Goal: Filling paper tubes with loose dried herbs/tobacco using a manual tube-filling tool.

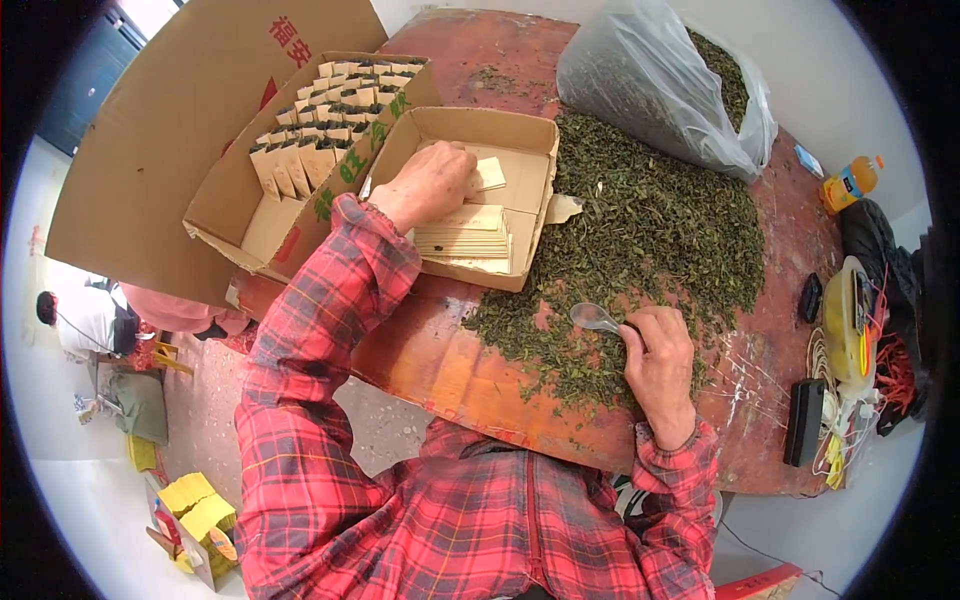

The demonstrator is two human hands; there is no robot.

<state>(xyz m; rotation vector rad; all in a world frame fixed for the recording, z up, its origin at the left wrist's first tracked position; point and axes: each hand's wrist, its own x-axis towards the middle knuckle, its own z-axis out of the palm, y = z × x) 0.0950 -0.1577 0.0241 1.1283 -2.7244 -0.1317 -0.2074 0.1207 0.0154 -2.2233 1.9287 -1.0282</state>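
Note:
My left hand [430, 187] reaches into a shallow cardboard box [542, 150], its fingers curled downward and their tips hidden. Right beside those fingers is a small cream paper packet [489, 174]; whether I grip it is not visible. A stack of flat, empty-looking packets [465, 238] lies in the box's near part, below my hand. My right hand [660, 360] is closed on the handle of a small clear plastic spoon [592, 317]. The spoon's bowl points left, over a spread heap of dried dark green leaves [650, 220] on the red table.
Left of the box, a larger carton [225, 235] holds rows of leaf-filled packets [310, 165]. A translucent plastic bag [650, 80] of leaves stands at the back. An orange drink bottle [850, 185], black case [803, 422] and cables [822, 365] line the right side.

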